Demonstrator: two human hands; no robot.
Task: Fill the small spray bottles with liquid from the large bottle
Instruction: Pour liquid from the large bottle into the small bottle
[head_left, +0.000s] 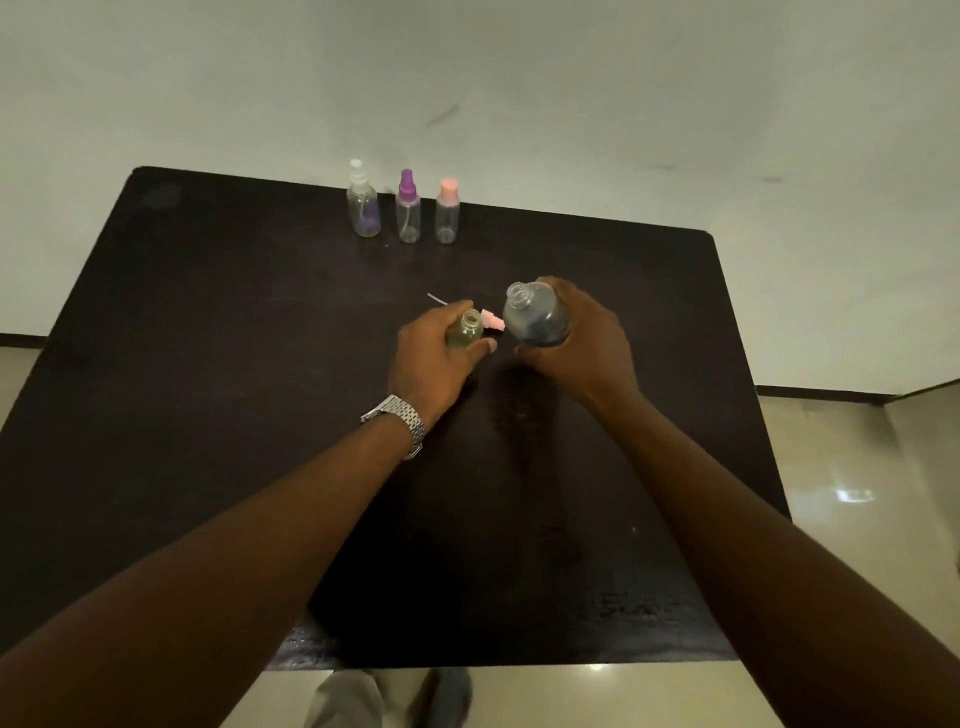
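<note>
The left hand (434, 353) is clamped round an uncapped small bottle (466, 328) above the dark surface (234, 364); the right hand (576, 332) grips the open large bottle (537, 314), tilted just beside it; both look light, slick plastic, best held mid-body; three capped bottles (405, 208) stand at the far edge.

Matt dark surface (208, 415) (scuffed near its front edge); clear glossy plastic large bottle (537, 317); polished metal watch (402, 423); shiny floor (857, 493) beside the surface.
</note>
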